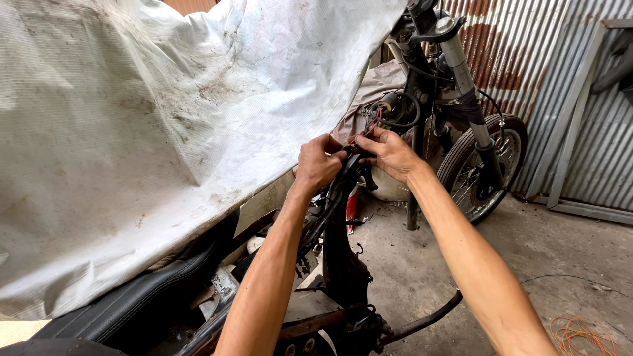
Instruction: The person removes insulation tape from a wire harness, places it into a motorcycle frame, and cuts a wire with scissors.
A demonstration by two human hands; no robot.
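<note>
Both my hands on the motorcycle wiring

My left hand (316, 163) and right hand (390, 153) pinch the wire bundle (370, 124) between them, above the black frame (343, 264).

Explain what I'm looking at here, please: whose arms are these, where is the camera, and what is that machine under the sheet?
The camera sits on a person's head and looks down, so both bare arms are that person's own. The left hand and the right hand meet at a bundle of wires, pinching it near the front of a stripped motorcycle frame. What exactly the fingers close on is too small to tell. A dirty white sheet covers most of the left side, with a black seat poking out below it. Further back stand the front fork and front wheel, before a rusty corrugated metal wall. An orange cord lies on the concrete floor.
</note>
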